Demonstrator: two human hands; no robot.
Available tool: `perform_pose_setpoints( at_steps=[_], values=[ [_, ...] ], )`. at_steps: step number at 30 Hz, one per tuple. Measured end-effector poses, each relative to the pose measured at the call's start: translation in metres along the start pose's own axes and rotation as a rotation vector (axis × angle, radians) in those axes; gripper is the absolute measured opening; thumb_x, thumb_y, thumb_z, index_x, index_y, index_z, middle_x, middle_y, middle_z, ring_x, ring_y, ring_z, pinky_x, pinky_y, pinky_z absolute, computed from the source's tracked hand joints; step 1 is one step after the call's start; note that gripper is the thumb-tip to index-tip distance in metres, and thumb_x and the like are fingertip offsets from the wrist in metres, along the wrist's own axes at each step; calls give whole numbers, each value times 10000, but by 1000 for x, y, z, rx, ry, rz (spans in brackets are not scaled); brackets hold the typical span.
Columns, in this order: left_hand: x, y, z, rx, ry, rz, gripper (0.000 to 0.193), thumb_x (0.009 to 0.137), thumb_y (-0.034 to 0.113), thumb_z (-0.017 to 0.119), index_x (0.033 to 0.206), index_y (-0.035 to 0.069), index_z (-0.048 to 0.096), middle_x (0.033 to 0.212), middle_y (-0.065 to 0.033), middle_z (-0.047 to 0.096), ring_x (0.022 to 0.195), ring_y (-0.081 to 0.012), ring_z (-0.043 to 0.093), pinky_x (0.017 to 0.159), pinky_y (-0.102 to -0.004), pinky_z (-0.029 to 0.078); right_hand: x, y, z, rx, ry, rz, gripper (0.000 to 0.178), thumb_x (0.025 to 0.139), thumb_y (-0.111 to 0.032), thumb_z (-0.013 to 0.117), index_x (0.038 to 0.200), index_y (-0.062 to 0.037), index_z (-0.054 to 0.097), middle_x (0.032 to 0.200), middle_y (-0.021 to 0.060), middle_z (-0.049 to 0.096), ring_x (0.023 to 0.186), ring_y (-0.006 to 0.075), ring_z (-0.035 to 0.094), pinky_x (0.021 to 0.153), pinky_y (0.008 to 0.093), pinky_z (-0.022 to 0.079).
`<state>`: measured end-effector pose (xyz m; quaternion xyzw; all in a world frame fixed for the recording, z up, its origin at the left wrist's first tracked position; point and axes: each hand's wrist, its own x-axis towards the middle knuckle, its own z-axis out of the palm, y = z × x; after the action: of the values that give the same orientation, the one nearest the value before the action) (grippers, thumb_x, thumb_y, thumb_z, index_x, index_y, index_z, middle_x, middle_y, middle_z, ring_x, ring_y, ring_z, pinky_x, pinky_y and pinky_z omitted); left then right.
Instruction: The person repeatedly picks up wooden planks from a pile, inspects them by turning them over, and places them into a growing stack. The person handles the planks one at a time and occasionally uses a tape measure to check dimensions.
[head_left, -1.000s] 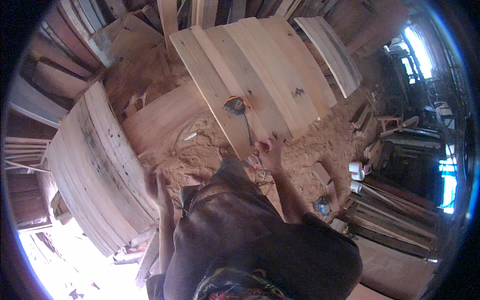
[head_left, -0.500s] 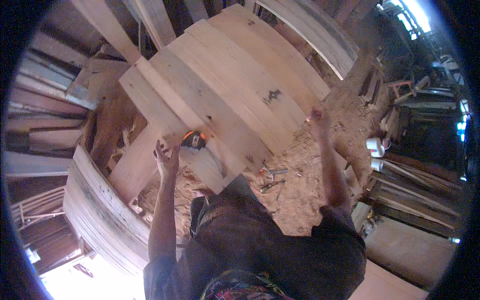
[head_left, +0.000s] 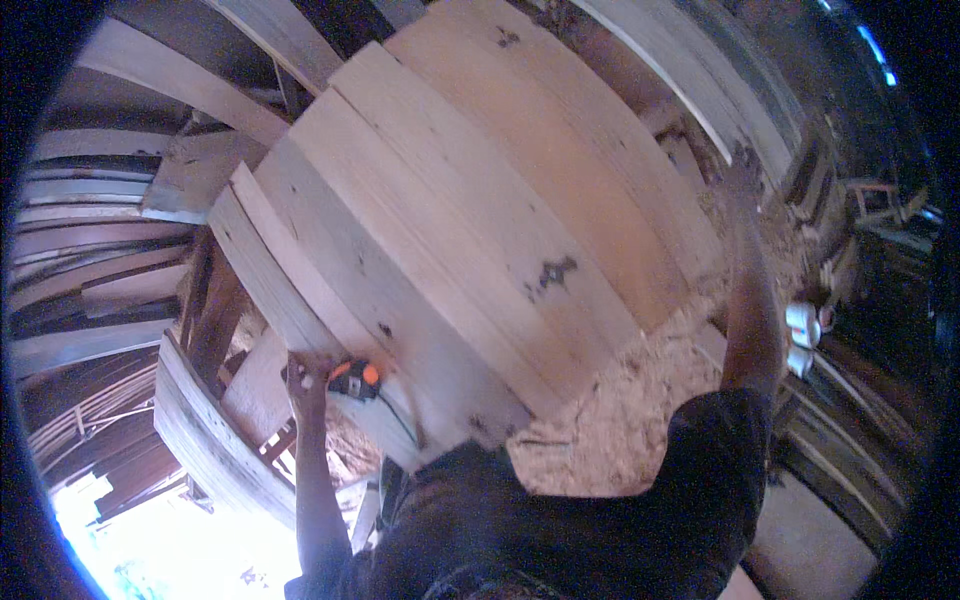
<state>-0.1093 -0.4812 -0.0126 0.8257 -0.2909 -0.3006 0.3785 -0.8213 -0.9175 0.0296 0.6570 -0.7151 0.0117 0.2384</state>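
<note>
Left hand [head_left: 306,380] is at the near left edge of a row of wide planks [head_left: 470,230], just beside a black-and-orange power tool [head_left: 352,381]. Its fingers are bent; the view does not show how far they are closed or whether they grip the plank edge. Right hand [head_left: 738,178] is extended forward, at the near end of a second set of boards [head_left: 700,70]. It is dim and blurred; finger opening, contact and grip cannot be determined.

The row of planks lies in front of the person, long edges side by side, with dark knots in several faces. The power tool rests on the planks at their near left side; its cord [head_left: 403,422] runs toward the person's body. Sawdust [head_left: 590,425] covers the floor to the right of the near plank ends.

Two white tubs [head_left: 802,320] stand close together beyond the right forearm. Their contents cannot be seen from this angle. A small reddish item is next to the upper tub.

Further out, pale boards [head_left: 215,425] lie at lower left, above a bright opening [head_left: 190,550]. Stacked lumber [head_left: 100,240] lines the left side.
</note>
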Motion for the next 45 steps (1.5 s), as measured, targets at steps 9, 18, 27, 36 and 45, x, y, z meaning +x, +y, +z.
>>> perform_pose_setpoints(
  at_steps=[9, 18, 27, 36, 45],
  values=[
    [-3, 22, -5, 181, -45, -100, 862, 799, 228, 855, 1497, -25, 415, 1309, -147, 482, 1097, -280, 562, 889, -371, 522, 25, 7, 13, -65, -58, -78, 671, 910, -339, 631, 1502, -105, 421, 1451, 158, 530, 1284, 379, 540, 1041, 540, 454],
    [4, -6, -3, 238, 5, 92, 733, 874, 170, 762, 1485, -46, 420, 1248, -159, 504, 1070, -278, 590, 839, -374, 527, -21, 42, -97, 710, -157, 121, 392, 863, -130, 725, 1224, -8, 633, 1005, 103, 688, 912, 244, 652, 841, 363, 495],
    [8, 73, 77, 200, -25, 244, 548, 770, 213, 838, 1216, 6, 597, 1110, -156, 595, 959, -337, 627, 818, -424, 517, -76, 38, -254, 1461, -555, 536, 313, 775, -133, 799, 1055, -10, 731, 985, 36, 700, 912, 173, 640, 853, 328, 487],
    [59, 43, 176, 202, -88, 437, 574, 826, 292, 771, 1279, 15, 552, 1191, -154, 623, 1077, -364, 601, 934, -489, 493, -152, -78, -282, 1850, -567, 549, 364, 797, -161, 765, 1119, -9, 690, 947, 49, 691, 877, 192, 654, 834, 336, 517],
    [-50, 63, 71, -323, -177, 40, 843, 847, 292, 795, 1523, 19, 373, 1248, -171, 614, 1024, -237, 681, 857, -365, 559, -225, -265, -266, 2739, -2212, -367, 623, 1066, -461, 366, 1454, 25, 414, 1028, 147, 629, 777, 276, 620, 672, 395, 526]
  ],
)
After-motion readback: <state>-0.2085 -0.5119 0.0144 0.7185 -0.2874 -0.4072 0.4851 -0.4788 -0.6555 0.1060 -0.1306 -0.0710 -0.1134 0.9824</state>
